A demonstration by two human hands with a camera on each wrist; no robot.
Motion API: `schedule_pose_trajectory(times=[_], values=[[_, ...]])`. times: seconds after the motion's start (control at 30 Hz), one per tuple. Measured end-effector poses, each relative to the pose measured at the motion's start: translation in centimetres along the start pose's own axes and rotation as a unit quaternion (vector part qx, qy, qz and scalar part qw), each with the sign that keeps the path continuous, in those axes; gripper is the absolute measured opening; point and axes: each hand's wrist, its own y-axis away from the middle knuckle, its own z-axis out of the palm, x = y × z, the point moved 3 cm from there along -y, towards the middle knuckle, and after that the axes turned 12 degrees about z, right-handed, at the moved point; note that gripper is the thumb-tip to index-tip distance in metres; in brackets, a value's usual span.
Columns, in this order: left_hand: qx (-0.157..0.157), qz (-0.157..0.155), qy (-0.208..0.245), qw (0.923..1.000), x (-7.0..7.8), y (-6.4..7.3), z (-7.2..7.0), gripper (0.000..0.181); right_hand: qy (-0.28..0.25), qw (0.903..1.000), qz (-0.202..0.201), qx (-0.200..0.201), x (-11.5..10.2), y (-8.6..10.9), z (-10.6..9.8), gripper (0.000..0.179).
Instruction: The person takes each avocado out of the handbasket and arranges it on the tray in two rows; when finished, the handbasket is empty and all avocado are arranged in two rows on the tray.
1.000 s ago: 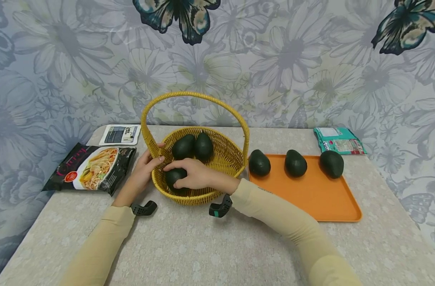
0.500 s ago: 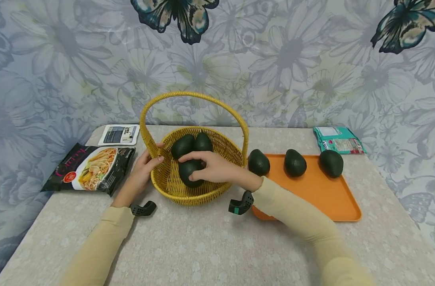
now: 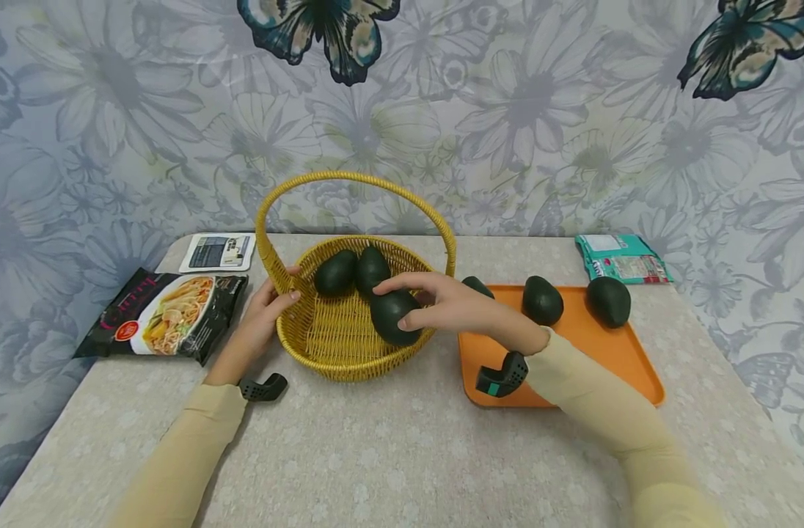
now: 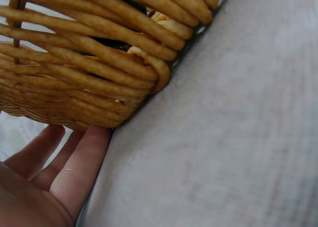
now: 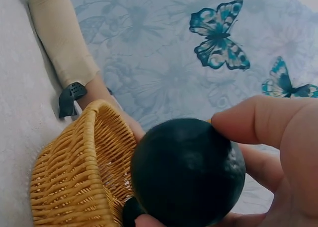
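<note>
My right hand (image 3: 451, 304) grips a dark green avocado (image 3: 392, 319) over the right front of the yellow wicker basket (image 3: 356, 370). In the right wrist view, thumb and fingers curl round the avocado (image 5: 186, 172), with the basket (image 5: 74, 172) beyond it. Two more avocados lie inside at the back, the left one (image 3: 336, 273) against the right one (image 3: 373, 270). My left hand (image 3: 266, 315) holds the basket's left side at the foot of its handle. The left wrist view shows its fingers (image 4: 82, 167) against the woven outer wall (image 4: 84, 88).
An orange tray (image 3: 600, 359) stands right of the basket. Along its back lie a middle avocado (image 3: 543, 301), a right one (image 3: 609, 301) and a left one (image 3: 477, 286), partly hidden by my hand. A noodle packet (image 3: 171, 315), a white packet (image 3: 218, 252) and a teal packet (image 3: 623, 258) lie around.
My right hand has lifted an avocado from the basket's left front and carried it rightward to the right rim. My left hand has stayed on the basket.
</note>
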Motion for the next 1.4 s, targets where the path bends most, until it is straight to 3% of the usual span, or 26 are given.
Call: schedule_pose_trajectory(times=[0.13, 0.3, 0.63, 1.07, 1.23, 1.4], values=[[0.0, -0.006, 0.0, 1.0, 0.2, 0.1, 0.0, 0.053, -0.013, 0.9993, -0.026, -0.022, 0.7, 1.9, -0.4, 0.055], [0.001, -0.004, 0.001, 1.0, 0.1, 0.1, 0.0, 0.052, -0.02, 0.9987, -0.041, -0.022, 2.1, 4.2, -0.9, 0.054], [0.003, -0.006, 0.015, 0.9999, 0.0, 0.1, -0.1, 0.051, 0.001, 0.9997, 0.002, 0.026, 5.3, 7.8, -1.5, 0.053], [0.002, -0.005, 0.014, 0.9999, 0.0, -0.1, 0.0, 0.051, -0.016, 0.9934, 0.063, 0.095, 9.3, 9.8, -2.3, 0.057], [0.004, -0.002, 0.014, 0.9999, 0.0, 0.0, 0.0, 0.052, -0.013, 0.9909, 0.086, 0.102, 10.5, 10.1, -2.3, 0.056], [0.005, -0.001, 0.014, 0.9999, 0.1, 0.0, 0.0, 0.051, -0.028, 0.9908, 0.082, 0.104, 11.4, 10.2, -2.0, 0.055]])
